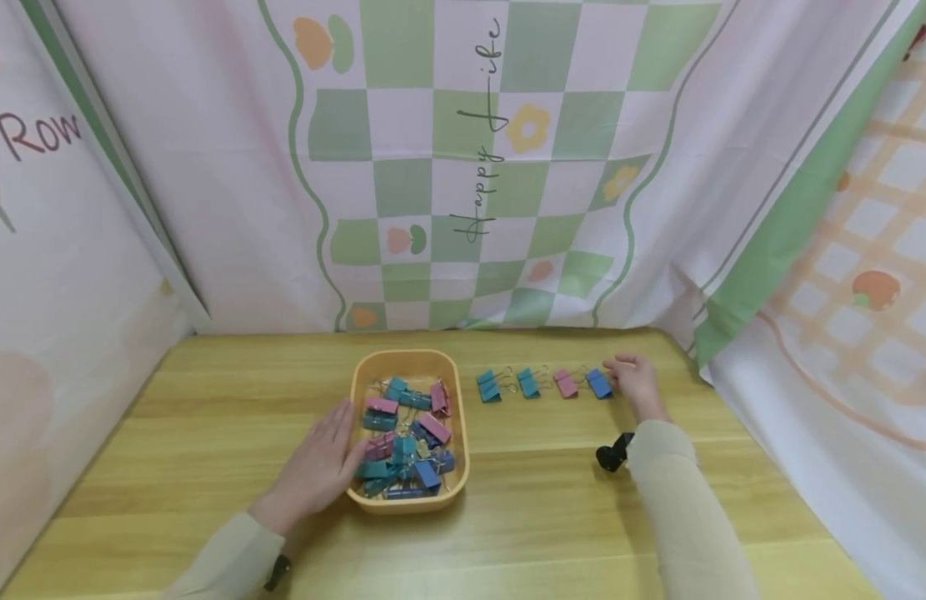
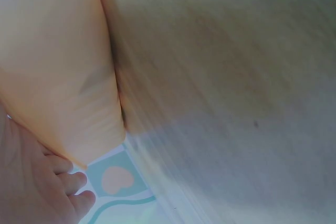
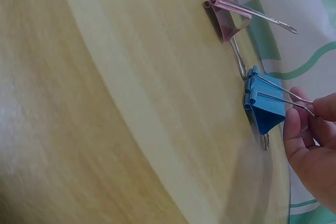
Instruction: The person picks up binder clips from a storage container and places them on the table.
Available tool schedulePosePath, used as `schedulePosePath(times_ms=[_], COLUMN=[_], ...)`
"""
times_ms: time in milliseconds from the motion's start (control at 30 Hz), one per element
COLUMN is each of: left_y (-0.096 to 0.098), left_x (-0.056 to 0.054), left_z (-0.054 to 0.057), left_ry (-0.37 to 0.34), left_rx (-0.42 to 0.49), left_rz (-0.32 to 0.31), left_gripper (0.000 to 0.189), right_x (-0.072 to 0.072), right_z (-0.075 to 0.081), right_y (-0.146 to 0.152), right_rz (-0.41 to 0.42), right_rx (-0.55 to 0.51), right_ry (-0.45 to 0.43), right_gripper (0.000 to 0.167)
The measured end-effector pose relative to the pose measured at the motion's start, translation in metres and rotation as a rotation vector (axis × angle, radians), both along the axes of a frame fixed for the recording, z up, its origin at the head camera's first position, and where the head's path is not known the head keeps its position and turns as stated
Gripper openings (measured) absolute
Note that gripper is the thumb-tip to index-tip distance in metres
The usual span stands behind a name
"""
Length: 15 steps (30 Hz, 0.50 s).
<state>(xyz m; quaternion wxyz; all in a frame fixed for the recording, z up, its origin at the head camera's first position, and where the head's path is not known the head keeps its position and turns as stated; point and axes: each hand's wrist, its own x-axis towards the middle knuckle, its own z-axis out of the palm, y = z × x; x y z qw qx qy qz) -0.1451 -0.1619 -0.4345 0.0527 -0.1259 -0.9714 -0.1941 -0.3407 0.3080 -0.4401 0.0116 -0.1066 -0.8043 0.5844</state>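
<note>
My right hand pinches a wire handle of a blue binder clip; the right wrist view shows thumb and fingertips on the wire of this blue clip. The clip stands on the table at the right end of a row. Left of it come a pink binder clip and two teal ones, the nearer teal clip and the farther teal clip. My left hand lies with straight fingers against the left side of a yellow plastic bin, which holds several mixed teal, pink and blue binder clips.
The wooden table meets a patterned curtain along its back edge, just behind the row. More fabric hangs at the left and right sides. A black wrist device sticks out from the right sleeve.
</note>
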Motion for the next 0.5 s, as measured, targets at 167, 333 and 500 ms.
schedulePosePath(times_ms=[167, 333, 500], left_y=[-0.0003, -0.0005, 0.0], left_x=[-0.0007, -0.0009, -0.0005], left_z=[-0.0002, -0.0003, 0.0002], left_ry=[-0.002, -0.002, -0.004], left_rx=[-0.006, -0.006, -0.006], left_rz=[0.004, 0.004, 0.007], left_gripper=[0.064, 0.064, 0.065], right_x=[-0.0004, -0.0002, -0.0004], right_z=[-0.0005, 0.0004, 0.001], right_y=[-0.0005, -0.0001, 0.0012], right_rz=[-0.021, -0.041, -0.059], right_rx=[-0.06, -0.094, -0.106], right_ry=[0.01, 0.006, 0.005], right_gripper=[0.047, 0.046, 0.046])
